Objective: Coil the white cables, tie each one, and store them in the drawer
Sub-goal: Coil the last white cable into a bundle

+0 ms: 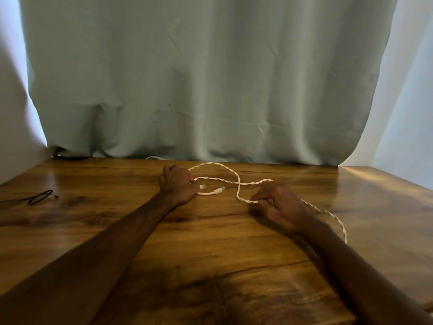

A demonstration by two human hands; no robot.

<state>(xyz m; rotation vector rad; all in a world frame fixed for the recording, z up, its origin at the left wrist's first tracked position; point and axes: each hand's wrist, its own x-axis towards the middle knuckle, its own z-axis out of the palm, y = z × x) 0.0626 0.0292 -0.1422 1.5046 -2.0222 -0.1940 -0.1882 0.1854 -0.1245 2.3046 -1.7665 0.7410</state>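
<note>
One curtain (210, 78), grey-green, fills the back of the view at 12 o'clock. One wooden table (210, 266) lies below it; we read the tabletop as the dial, with ourselves at 6.

Two hands are on it. The left hand (179, 186), at 11 o'clock, is fisted round one end of the white cable (230, 171). The right hand (278, 207), at 2 o'clock, pinches a run of the same cable between thumb and curled fingers.

One white cable is plainly in view. It loops on the wood from 11 to 2 o'clock, crosses itself once between the hands, and trails off past the right wrist toward 3. One black cable (39, 198) lies apart at 9 o'clock. Two plugs (219, 190) sit just right of the left hand. One pale sliver (152, 157) at the curtain hem may be a second white cable; we cannot tell. No drawer is in view.

Handling, our judgement:
- Light and limp, with a twisted jacket that should not slip.
- It will not keep a coil unaided.
- Hold the plug end fixed and feed turns with the other hand, keeping bends gentle near the plugs.
</note>
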